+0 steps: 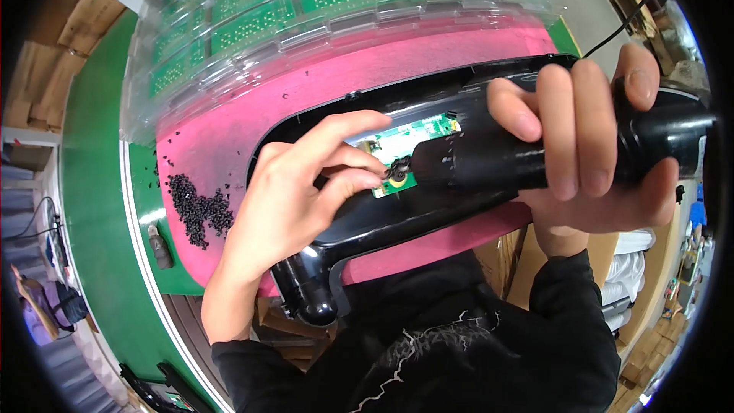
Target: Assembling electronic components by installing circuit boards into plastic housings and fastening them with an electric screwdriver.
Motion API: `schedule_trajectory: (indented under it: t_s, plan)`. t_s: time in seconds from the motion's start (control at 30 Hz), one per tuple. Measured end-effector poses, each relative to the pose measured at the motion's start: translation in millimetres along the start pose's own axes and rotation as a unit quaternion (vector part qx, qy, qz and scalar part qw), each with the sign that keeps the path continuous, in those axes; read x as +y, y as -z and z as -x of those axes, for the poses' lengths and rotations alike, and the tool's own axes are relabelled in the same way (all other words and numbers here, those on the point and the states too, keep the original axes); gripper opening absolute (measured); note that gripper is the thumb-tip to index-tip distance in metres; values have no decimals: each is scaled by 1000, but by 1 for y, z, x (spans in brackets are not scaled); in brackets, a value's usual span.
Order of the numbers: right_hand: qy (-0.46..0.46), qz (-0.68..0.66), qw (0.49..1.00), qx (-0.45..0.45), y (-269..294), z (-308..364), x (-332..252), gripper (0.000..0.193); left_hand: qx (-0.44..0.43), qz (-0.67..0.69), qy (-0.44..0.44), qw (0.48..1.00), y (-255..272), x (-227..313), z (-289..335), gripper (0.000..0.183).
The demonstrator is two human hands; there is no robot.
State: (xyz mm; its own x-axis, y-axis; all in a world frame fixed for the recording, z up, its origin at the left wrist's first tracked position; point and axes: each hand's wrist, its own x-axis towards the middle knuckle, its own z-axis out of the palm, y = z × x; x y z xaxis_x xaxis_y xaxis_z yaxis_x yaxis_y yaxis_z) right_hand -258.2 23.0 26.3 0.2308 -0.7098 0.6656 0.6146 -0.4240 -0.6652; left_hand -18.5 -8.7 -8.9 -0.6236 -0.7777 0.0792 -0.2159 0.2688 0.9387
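Note:
A long black plastic housing [367, 226] lies across the pink mat in front of me, a green circuit board [382, 190] set in its middle. My right hand [585, 134] is wrapped round a thick black cylindrical tool [489, 160], which lies nearly level over the housing. Its narrower end points left at the board, beside a dark curled piece [399, 168] that I cannot identify. My left hand [294, 191] reaches over the housing's left part. Its thumb and a finger pinch close by that dark piece; whatever is between them is hidden. The index finger stretches above the board.
Stacked clear trays [321, 19] of green circuit boards stand at the far side. On the mat [397, 53], a pile of small black parts [199, 210] lies left of my hand. A small grey object [159, 247] sits at the green table's edge. Another black housing [164, 386] is at lower left.

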Motion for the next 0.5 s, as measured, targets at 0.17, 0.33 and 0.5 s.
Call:
schedule_trajectory:
  t_s: [0.17,0.33,0.5]
  plan:
    - [18,103,993,63,16,0,-12,43,53,-66,-12,996,2,-4,1,2]
    - [-21,182,979,87,27,-4,-9,34,48,-141,25,988,4,-1,2,19]
    - [-29,218,967,126,19,-4,1,32,23,-221,47,974,7,-1,2,22]
